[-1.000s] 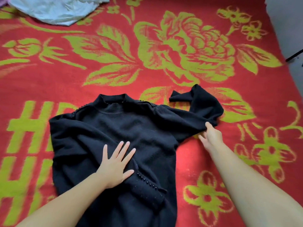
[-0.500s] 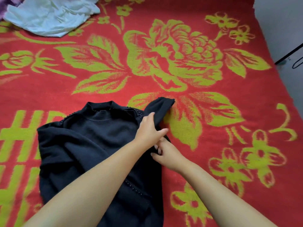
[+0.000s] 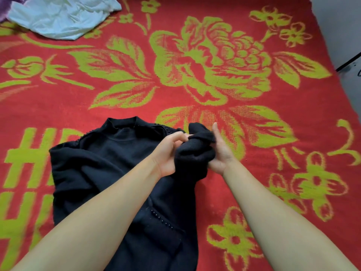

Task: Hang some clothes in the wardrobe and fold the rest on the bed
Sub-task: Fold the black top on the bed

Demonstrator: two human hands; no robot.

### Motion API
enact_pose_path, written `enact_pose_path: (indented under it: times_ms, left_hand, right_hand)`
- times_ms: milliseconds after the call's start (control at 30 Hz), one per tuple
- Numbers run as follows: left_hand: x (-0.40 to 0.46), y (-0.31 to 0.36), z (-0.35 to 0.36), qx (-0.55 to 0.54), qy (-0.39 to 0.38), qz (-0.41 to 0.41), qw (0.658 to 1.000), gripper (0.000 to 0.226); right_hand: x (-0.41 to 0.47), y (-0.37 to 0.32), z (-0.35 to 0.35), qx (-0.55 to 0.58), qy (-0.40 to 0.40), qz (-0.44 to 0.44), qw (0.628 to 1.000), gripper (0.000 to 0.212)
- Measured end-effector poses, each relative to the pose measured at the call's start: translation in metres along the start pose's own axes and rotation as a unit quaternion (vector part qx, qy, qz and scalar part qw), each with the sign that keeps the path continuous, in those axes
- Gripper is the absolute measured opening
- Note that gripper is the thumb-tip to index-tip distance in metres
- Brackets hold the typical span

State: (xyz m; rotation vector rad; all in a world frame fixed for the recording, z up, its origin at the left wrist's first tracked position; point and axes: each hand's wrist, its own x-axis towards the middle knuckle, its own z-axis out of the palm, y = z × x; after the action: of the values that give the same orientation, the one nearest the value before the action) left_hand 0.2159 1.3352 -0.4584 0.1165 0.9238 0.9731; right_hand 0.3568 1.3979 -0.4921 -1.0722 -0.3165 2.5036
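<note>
Now that the sleeve is gathered in from the bed, your left hand point(image 3: 168, 151) and right hand point(image 3: 218, 151) both clutch the black knitted sweater point(image 3: 117, 163); folding proceeds.

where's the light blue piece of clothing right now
In the head view the light blue garment lies crumpled at the top left of the red floral bedspread, well beyond the black sweater, beside a bit of purple fabric.

A sweater point(image 3: 109, 173) lies on the bed point(image 3: 254, 192); a crumpled cloth point(image 3: 62, 16) lies far behind it, left.
</note>
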Motion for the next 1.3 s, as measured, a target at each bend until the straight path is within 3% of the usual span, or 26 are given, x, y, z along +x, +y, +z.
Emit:
enact_pose_path:
  times_ms: [100,200,333,367,433,533,600,667,733,767,800,867,900,933,967,1067,1167,1233,1267,1300]
  left_hand:
    - [-0.005,0.006,-0.001,-0.002,0.022,0.004,1.0,0.027]
    - [-0.007,0.013,-0.012,-0.027,0.081,0.027,0.996,0.028]
    - [-0.011,0.013,-0.022,-0.04,0.099,0.012,0.994,0.04]
    - [-0.013,0.012,-0.022,-0.035,0.09,0.008,0.995,0.039]
    - [-0.016,0.009,-0.021,0.03,0.106,0.028,0.994,0.032]
    - [-0.026,0.004,-0.03,0.195,0.2,0.111,0.954,0.02]
    - [-0.04,0.001,-0.042,0.222,0.224,0.116,0.942,0.024]
    - [-0.058,0.002,-0.054,0.139,0.153,0.057,0.977,0.049]
    - [-0.076,0.002,-0.07,-0.012,0.027,0.013,0.999,0.075]
    - [-0.088,0.002,-0.082,-0.072,-0.017,0.009,0.997,0.083]
    - [-0.099,0.002,-0.094,-0.111,-0.041,0.007,0.993,0.086]
    - [-0.118,-0.01,-0.119,-0.076,-0.02,-0.021,0.997,0.077]
    - [-0.129,-0.023,-0.134,-0.004,0.022,-0.045,0.999,0.067]
    - [-0.137,-0.04,-0.146,0.093,0.067,-0.075,0.991,0.058]
    - [-0.146,-0.061,-0.159,0.198,0.107,-0.105,0.969,0.056]
    - [-0.159,-0.12,-0.179,0.406,0.163,-0.125,0.891,0.058]
    - [-0.158,-0.152,-0.177,0.445,0.206,-0.075,0.868,0.063]
    - [-0.152,-0.168,-0.169,0.546,0.239,-0.06,0.801,0.066]
    - [-0.149,-0.173,-0.165,0.576,0.261,-0.033,0.774,0.056]
    - [-0.147,-0.174,-0.162,0.572,0.275,-0.003,0.773,0.044]
  right_hand:
    - [-0.013,-0.024,0.009,0.058,-0.033,-0.1,0.993,0.036]
    - [-0.028,-0.051,0.01,0.027,-0.06,-0.143,0.988,0.063]
    - [-0.052,-0.062,0.017,-0.198,-0.157,-0.073,0.965,0.067]
    - [-0.055,-0.058,0.022,-0.259,-0.147,-0.065,0.952,0.059]
    - [-0.052,-0.047,0.035,-0.361,-0.047,-0.087,0.927,0.029]
    - [-0.046,-0.03,0.052,-0.414,0.124,-0.227,0.873,0.014]
    - [-0.048,-0.023,0.064,-0.451,0.202,-0.373,0.785,0.005]
    - [-0.053,-0.006,0.074,-0.525,0.221,-0.508,0.646,0.011]
    - [-0.056,0.03,0.08,-0.634,0.16,-0.598,0.464,0.019]
    - [-0.058,0.054,0.081,-0.685,0.085,-0.591,0.418,0.009]
    - [-0.058,0.076,0.075,-0.738,0.009,-0.536,0.411,0.01]
    - [-0.056,0.106,0.056,-0.849,-0.112,-0.311,0.412,0.036]
    - [-0.054,0.117,0.045,-0.893,-0.128,-0.188,0.388,0.037]
    - [-0.05,0.121,0.033,-0.913,-0.127,-0.11,0.371,0.036]
    - [-0.046,0.126,0.025,-0.917,-0.103,-0.072,0.378,0.034]
    - [-0.036,0.12,0.006,-0.862,0.082,-0.115,0.487,0.028]
    - [-0.024,0.098,-0.009,-0.749,0.258,-0.219,0.57,0.028]
    - [-0.011,0.081,-0.012,-0.715,0.297,-0.217,0.595,0.033]
    - [-0.004,0.075,-0.011,-0.717,0.297,-0.213,0.594,0.034]
    - [0.004,0.07,-0.006,-0.725,0.287,-0.217,0.588,0.036]
